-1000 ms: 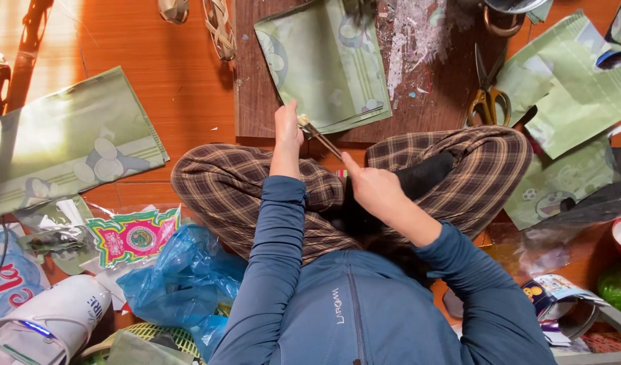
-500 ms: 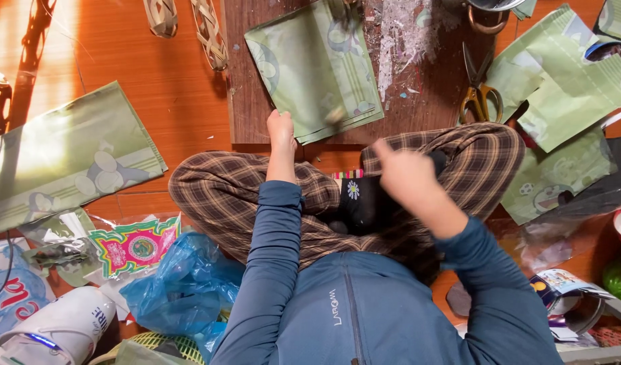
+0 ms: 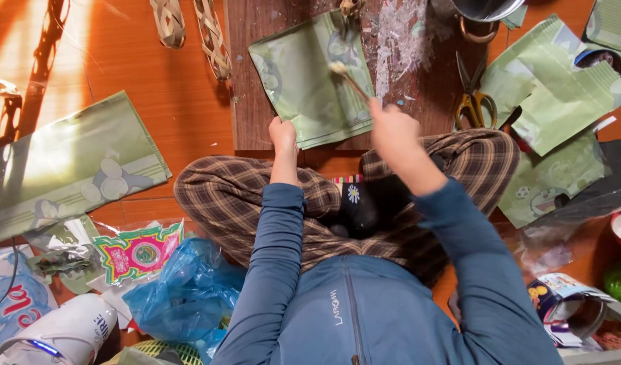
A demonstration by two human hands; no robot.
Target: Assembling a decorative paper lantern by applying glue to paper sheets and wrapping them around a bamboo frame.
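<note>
The shiny orange-brown wooden floor (image 3: 155,101) was the biggest thing, and sunlight lay across its left side. The person sat cross-legged on it in brown checked trousers (image 3: 249,196) and a blue long-sleeved top (image 3: 364,311). Just past the knees lay a dark brown wooden board (image 3: 418,101), with its near edge touching the legs and its far edge cut off by the top of the view.

A large pale green foil bag (image 3: 67,165) lay flat on the floor to the left, well apart from the board. More pale green foil sheets (image 3: 560,88) were piled on the right, reaching the right edge. A crumpled blue plastic bag (image 3: 182,290) sat near the left knee.

On the board lay the green foil pouch (image 3: 310,81), tilted, with its near corner hanging over the board's edge. The bare board to the right of it was smeared with white glue marks (image 3: 398,34). That strip was the only open room near the hands.

The left hand (image 3: 283,135) was pinching the near corner of the pouch, fingers pressed together on it. The right hand (image 3: 391,128) was raised over the board, curled tight around a thin wooden stick (image 3: 351,80) whose tip was over the pouch. I could not tell if the tip touched it.

Yellow-handled scissors (image 3: 474,94) lay on the board's right side, just beside the right knee. Two woven straw strips (image 3: 212,37) lay by the board's left edge.
</note>
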